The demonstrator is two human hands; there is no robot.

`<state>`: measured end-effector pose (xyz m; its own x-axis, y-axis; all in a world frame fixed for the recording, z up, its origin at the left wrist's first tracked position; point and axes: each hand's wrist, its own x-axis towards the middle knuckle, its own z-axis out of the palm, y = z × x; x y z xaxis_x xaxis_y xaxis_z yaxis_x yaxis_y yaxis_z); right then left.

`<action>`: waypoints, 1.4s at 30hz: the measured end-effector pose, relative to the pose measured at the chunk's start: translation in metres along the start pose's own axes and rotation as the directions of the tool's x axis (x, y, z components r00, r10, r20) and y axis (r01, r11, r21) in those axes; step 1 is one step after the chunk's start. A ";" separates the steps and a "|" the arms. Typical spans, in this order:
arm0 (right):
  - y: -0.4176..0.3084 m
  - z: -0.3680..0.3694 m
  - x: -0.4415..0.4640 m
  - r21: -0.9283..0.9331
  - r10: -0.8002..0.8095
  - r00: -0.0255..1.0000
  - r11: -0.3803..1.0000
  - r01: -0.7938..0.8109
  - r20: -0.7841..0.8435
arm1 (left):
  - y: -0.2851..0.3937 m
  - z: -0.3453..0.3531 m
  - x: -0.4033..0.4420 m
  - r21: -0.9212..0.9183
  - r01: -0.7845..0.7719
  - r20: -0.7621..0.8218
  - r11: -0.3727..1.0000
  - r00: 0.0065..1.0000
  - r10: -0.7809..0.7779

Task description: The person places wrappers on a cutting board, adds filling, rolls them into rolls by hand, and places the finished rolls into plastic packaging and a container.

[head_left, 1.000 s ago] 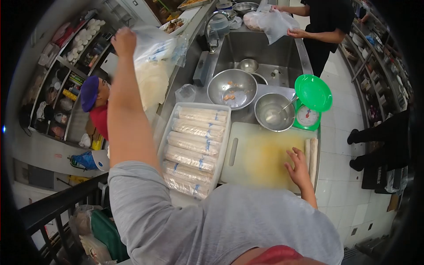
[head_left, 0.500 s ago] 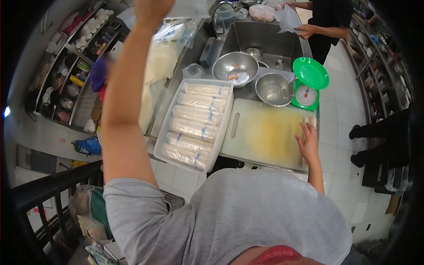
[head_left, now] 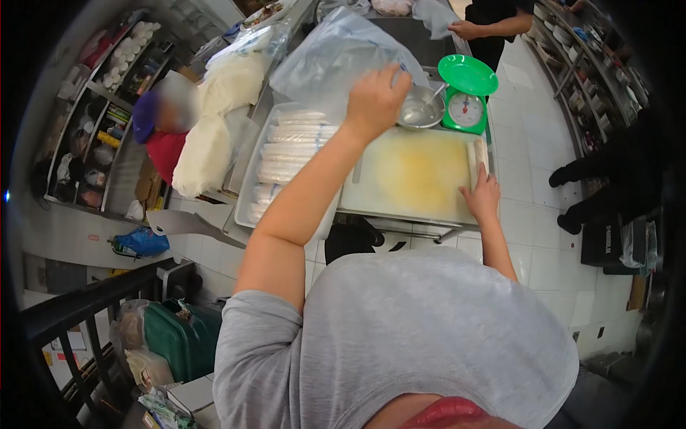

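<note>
My left hand [head_left: 379, 104] is raised in front of me, its fingers closed on the edge of a thin clear plastic sheet [head_left: 329, 61] that spreads out to its left. Under that arm stands a white plastic tub [head_left: 246, 207] with several plastic-wrapped pale rolls [head_left: 286, 152] in rows. My right hand [head_left: 484, 196] rests at the right edge of a white cutting board [head_left: 368, 179] with a yellow stain. Its fingers touch the near end of a pale roll [head_left: 477, 154]. Whether they grip it, I cannot tell.
Beyond the board are a green scale [head_left: 466, 111] and a metal bowl [head_left: 420, 111]; the sheet partly hides the sink [head_left: 421, 39]. Pale stacked sheets [head_left: 214, 136] lie left of the tub, near a person in a purple cap [head_left: 144, 114]. Another person's hand [head_left: 466, 28] holds plastic at the back right.
My left hand has come down and to the right, drawing the plastic sheet across the tub and sink. My right hand stays by the roll. The view has shifted.
</note>
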<state>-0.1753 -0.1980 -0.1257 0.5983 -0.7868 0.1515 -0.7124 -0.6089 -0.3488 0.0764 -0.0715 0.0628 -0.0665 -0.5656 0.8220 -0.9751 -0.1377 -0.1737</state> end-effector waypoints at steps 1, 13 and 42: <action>0.001 0.002 -0.002 0.007 0.004 1.000 1.000 -0.004 -0.031 | 0.015 0.005 -0.009 -0.016 0.003 0.018 1.000 1.000 -0.003; 0.011 -0.005 0.016 0.165 -0.040 0.982 0.984 0.071 -0.182 | 0.145 0.028 -0.102 -0.389 0.245 0.382 0.888 0.920 -0.087; -0.050 0.059 0.128 0.319 0.051 0.999 0.947 -0.044 -0.014 | 0.033 0.072 -0.066 -0.249 0.502 0.305 0.828 0.852 -0.425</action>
<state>-0.0416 -0.2626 -0.1438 0.5559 -0.8184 0.1460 -0.5838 -0.5093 -0.6323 0.0640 -0.0970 -0.0359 0.4219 -0.6719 0.6087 -0.8937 -0.1952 0.4040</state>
